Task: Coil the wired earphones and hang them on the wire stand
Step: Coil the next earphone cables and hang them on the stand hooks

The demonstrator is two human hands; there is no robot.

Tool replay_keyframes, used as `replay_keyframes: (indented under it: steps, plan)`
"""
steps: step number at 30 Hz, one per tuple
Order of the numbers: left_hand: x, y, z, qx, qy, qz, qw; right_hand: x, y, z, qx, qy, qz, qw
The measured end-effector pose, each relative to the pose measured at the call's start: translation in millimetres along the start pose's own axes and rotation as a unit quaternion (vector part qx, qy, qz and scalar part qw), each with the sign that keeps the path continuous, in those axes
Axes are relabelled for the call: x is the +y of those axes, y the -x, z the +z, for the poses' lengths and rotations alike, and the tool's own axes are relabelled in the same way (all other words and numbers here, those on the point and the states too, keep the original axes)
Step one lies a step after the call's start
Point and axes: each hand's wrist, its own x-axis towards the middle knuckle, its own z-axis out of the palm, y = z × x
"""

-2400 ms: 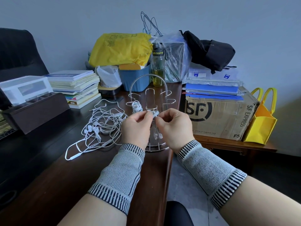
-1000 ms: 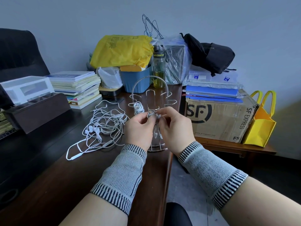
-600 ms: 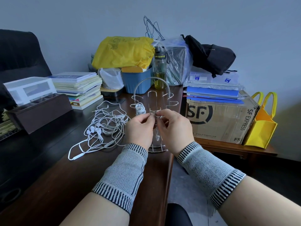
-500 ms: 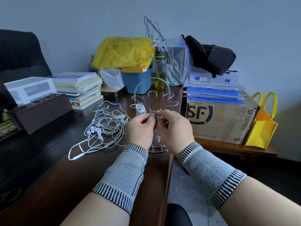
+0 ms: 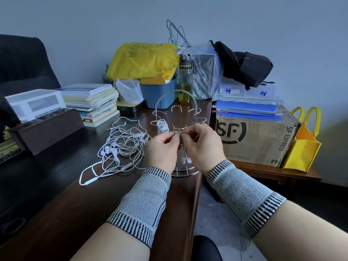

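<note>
1. Left hand and right hand pinch a coiled earphone at the wire stand, earbuds dangling.
2. The stand sits at the desk's right edge.
3. Tangled earphones lie left of it.

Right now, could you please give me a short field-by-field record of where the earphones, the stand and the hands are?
stand: wire stand upright at the desk's near right edge
already hung: one coiled earphone set on a left hook
in hand: earphones pinched at the stand's front hook, earbuds dangling below
left hand: left hand in a fingertip grip on the cable
right hand: right hand likewise pinching
waiting: tangled earphone pile lying left of the stand
</note>
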Motion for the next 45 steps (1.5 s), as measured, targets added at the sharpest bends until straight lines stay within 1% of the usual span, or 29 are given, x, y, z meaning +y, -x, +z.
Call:
replay_keyframes:
  steps: [2, 6, 10, 13, 15, 17, 20, 23, 26, 28, 30, 33, 37, 38, 40, 43, 45]
  plan:
    - [0.9, 0.0, -0.2, 0.003, 0.005, -0.007, 1.0, -2.6, -0.5, -0.2, -0.007, 0.019, -0.005, 1.0]
    - [3.0, 1.6, -1.0, -0.005, 0.019, -0.018, 1.0, -4.0, 1.4, -1.2, -0.014, 0.08, -0.053, 0.995]
    - [5.4, 2.8, -2.0, -0.009, 0.027, -0.024, 0.999, -5.4, 0.8, -0.6, -0.005, 0.093, -0.072, 0.993]
    - [5.9, 3.1, -2.0, 0.001, 0.023, -0.031, 0.999, -3.5, 4.4, 2.2, 0.059, 0.053, -0.067, 0.995]
    - [7.9, 5.4, -1.6, -0.004, 0.027, -0.044, 0.999, -1.7, 8.1, 2.8, 0.109, 0.003, -0.037, 0.993]
    - [10.1, 5.9, -2.2, -0.006, 0.03, -0.055, 0.998, -1.6, 7.6, 3.7, 0.117, -0.031, 0.004, 0.993]
    - [8.3, 5.1, -3.7, -0.01, 0.005, -0.042, 0.999, -0.7, 0.9, 1.4, 0.096, -0.038, 0.051, 0.993]
    - [5.2, 4.6, -4.2, -0.018, 0.002, -0.031, 0.999, 4.8, -1.1, -4.5, 0.073, -0.028, 0.036, 0.996]
    - [5.8, 5.1, -3.1, -0.02, -0.009, -0.031, 0.999, 12.1, 5.7, -7.0, 0.07, -0.04, 0.029, 0.996]
    - [5.5, 4.9, -3.6, -0.018, -0.02, -0.023, 0.999, 16.8, 9.9, -5.1, 0.063, -0.06, 0.053, 0.995]
    - [6.6, 5.9, -5.2, -0.029, -0.037, -0.012, 0.999, 19.8, 9.5, -2.3, 0.046, -0.096, 0.103, 0.989]
    - [12.3, 5.9, -8.9, -0.06, -0.105, 0.008, 0.993, 20.1, 2.5, -1.5, 0.02, -0.129, 0.18, 0.975]
    - [22.9, 4.0, -13.8, -0.073, -0.231, 0.039, 0.969, 14.1, -10.5, -9.0, -0.013, -0.147, 0.223, 0.964]
    - [24.9, 3.8, -14.6, -0.074, -0.239, 0.037, 0.967, 13.5, -13.5, -10.9, -0.026, -0.142, 0.228, 0.963]
    - [27.9, 3.4, -14.8, -0.073, -0.218, 0.007, 0.973, 11.3, -17.6, -14.6, -0.059, -0.134, 0.24, 0.96]
    - [28.9, 1.0, -15.1, -0.07, -0.187, -0.053, 0.979, 8.8, -18.4, -17.8, -0.106, -0.153, 0.277, 0.943]
    - [30.8, 2.6, -16.6, -0.082, -0.143, -0.106, 0.981, 8.0, -17.4, -18.5, -0.134, -0.176, 0.301, 0.928]
